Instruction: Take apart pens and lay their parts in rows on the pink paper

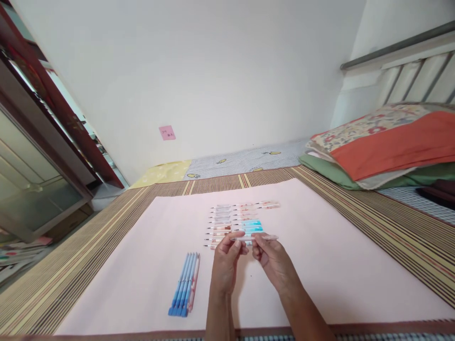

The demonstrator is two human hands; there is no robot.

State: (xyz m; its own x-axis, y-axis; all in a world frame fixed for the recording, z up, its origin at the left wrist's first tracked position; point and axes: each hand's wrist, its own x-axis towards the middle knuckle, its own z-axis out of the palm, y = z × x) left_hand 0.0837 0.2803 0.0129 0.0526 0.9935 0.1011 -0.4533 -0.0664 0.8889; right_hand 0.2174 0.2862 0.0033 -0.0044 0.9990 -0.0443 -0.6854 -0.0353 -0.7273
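A slim, pale, see-through pen (273, 237) lies level between my two hands above the pink sheet. My left hand (225, 263) pinches its left end between thumb and fingers. The fingers of my right hand (273, 260) close round it toward the right, where its pale end sticks out. Just beyond my hands, clear pen parts with dark tips (222, 218) lie in a column. Beside them run pinkish patterned parts (245, 213) and bright blue parts (253, 223); my fingers hide some of these. Several blue pens (182, 284) and a red-patterned pen (194, 284) lie together left of my left hand.
The pink sheet (142, 265) covers most of a striped mat (355, 218). Folded bedding (394, 147) is piled at the right, near a white railing (415, 80). A white wall (227, 85) with a pink note (167, 133) stands behind. A cabinet (31, 175) is at the left.
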